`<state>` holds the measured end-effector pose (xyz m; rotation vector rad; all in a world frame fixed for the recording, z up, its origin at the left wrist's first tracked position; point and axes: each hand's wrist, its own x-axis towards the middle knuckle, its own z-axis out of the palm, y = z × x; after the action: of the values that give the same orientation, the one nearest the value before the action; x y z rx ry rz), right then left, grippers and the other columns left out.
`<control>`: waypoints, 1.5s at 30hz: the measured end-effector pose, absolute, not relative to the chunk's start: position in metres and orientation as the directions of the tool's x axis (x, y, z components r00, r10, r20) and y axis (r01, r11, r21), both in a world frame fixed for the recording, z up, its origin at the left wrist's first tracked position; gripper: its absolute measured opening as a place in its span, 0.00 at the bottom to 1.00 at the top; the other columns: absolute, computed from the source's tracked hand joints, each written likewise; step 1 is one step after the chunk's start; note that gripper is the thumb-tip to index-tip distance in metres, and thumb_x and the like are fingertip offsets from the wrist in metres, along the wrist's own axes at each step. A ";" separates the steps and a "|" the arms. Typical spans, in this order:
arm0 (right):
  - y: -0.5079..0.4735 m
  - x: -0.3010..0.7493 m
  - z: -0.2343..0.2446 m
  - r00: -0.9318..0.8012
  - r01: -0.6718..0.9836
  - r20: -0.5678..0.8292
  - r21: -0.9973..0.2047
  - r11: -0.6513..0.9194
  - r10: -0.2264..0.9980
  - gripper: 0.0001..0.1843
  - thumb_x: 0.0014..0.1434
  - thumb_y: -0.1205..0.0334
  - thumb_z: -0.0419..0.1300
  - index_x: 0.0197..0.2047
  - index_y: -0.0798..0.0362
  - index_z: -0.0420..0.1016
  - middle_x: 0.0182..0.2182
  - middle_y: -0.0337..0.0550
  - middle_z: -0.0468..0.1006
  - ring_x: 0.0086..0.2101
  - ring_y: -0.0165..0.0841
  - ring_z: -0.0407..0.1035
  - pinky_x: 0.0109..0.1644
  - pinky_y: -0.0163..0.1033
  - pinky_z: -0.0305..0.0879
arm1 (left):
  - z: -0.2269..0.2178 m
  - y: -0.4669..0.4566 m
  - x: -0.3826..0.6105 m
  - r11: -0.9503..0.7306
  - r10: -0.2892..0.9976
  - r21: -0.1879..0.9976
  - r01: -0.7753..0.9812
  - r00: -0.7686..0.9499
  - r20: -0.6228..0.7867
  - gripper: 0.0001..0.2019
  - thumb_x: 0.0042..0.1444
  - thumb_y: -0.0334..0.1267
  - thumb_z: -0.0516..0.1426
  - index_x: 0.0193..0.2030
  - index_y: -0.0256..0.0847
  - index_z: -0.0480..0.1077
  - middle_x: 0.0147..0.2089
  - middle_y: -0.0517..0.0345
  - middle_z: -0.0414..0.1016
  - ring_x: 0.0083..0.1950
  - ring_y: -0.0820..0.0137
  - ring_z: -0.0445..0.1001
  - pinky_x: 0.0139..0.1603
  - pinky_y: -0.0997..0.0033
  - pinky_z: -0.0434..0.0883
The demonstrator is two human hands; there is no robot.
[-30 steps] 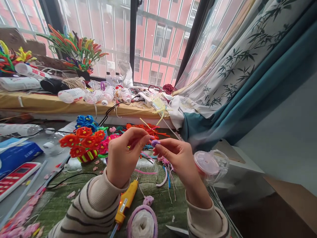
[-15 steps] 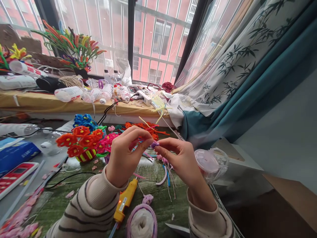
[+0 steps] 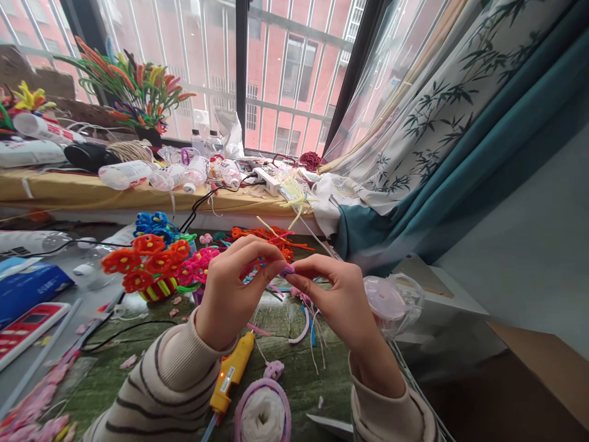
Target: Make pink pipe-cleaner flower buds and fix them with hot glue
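Observation:
A small purple piece of pipe cleaner [image 3: 287, 270] is pinched between both hands above the table. My left hand [image 3: 239, 285] grips its left side with thumb and forefinger. From the right, my right hand [image 3: 334, 294] pinches it too, fingertips nearly meeting the left ones. Fingers cover most of the piece, so its full shape is hidden. Below the hands lies a yellow glue gun [image 3: 233, 371] with a lit orange light. Beside it sits a round pot with a lilac fuzzy rim [image 3: 289, 408] and white filling, a small lilac fuzzy bit [image 3: 274, 369] at its top.
Pipe-cleaner flowers in orange [image 3: 150, 261], blue and pink stand at left. A red-and-white calculator [image 3: 32, 331] and a blue packet [image 3: 30, 288] lie further left. Scissors [image 3: 329, 423] rest near the front edge. A clear plastic spool [image 3: 384, 298] is at right; bottles [image 3: 124, 175] crowd the sill.
The purple piece has turned slightly and sits a little lower between the fingertips. Both hands keep their pinch in nearly the same place.

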<state>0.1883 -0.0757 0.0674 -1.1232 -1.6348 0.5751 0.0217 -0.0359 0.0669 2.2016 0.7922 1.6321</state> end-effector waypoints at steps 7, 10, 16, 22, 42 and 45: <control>-0.076 0.189 0.069 -0.038 0.407 0.481 -0.793 0.453 0.876 0.06 0.58 0.59 0.67 0.33 0.53 0.81 0.28 0.39 0.81 0.27 0.31 0.72 0.34 0.37 0.66 | 0.068 -0.036 0.021 -0.812 0.577 0.521 0.264 0.228 0.784 0.03 0.56 0.30 0.61 0.31 0.39 0.73 0.31 0.59 0.75 0.34 0.71 0.73 0.36 0.73 0.70; -0.077 0.189 0.070 -0.037 0.406 0.473 -0.798 0.446 0.880 0.06 0.57 0.59 0.67 0.33 0.53 0.81 0.28 0.39 0.81 0.28 0.32 0.73 0.35 0.37 0.66 | 0.070 -0.036 0.020 -0.833 0.543 0.482 0.271 0.241 0.804 0.04 0.57 0.28 0.60 0.31 0.39 0.73 0.32 0.59 0.75 0.35 0.71 0.73 0.36 0.73 0.70; -0.077 0.189 0.071 -0.051 0.396 0.462 -0.805 0.442 0.885 0.06 0.57 0.59 0.67 0.33 0.53 0.81 0.28 0.39 0.81 0.29 0.31 0.73 0.36 0.36 0.65 | 0.071 -0.036 0.019 -0.866 0.482 0.413 0.283 0.250 0.840 0.06 0.57 0.25 0.59 0.33 0.38 0.73 0.33 0.58 0.75 0.36 0.71 0.73 0.38 0.72 0.69; -0.077 0.191 0.070 -0.044 0.407 0.445 -0.810 0.422 0.895 0.07 0.57 0.58 0.67 0.32 0.53 0.81 0.28 0.40 0.81 0.28 0.31 0.72 0.34 0.36 0.64 | 0.070 -0.037 0.021 -0.880 0.447 0.370 0.297 0.256 0.857 0.06 0.57 0.25 0.60 0.33 0.38 0.74 0.33 0.57 0.76 0.36 0.71 0.73 0.38 0.72 0.69; -0.076 0.187 0.066 0.007 0.240 0.337 -0.914 0.326 0.941 0.13 0.54 0.52 0.69 0.30 0.54 0.80 0.23 0.40 0.79 0.24 0.29 0.70 0.28 0.33 0.63 | 0.060 -0.041 0.029 -0.814 0.449 0.369 0.448 0.083 0.890 0.04 0.55 0.27 0.62 0.34 0.39 0.75 0.32 0.60 0.77 0.34 0.73 0.74 0.37 0.73 0.70; -0.076 0.187 0.066 0.007 0.242 0.341 -0.913 0.329 0.940 0.14 0.53 0.51 0.69 0.30 0.54 0.80 0.23 0.40 0.78 0.24 0.30 0.70 0.28 0.33 0.64 | 0.059 -0.042 0.029 -0.802 0.497 0.417 0.428 0.090 0.863 0.03 0.56 0.28 0.62 0.35 0.40 0.76 0.33 0.59 0.77 0.34 0.73 0.74 0.36 0.73 0.70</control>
<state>0.1874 -0.0756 0.0662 -1.1358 -1.4866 0.7909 0.0287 -0.0416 0.0595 2.2765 0.9672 1.8423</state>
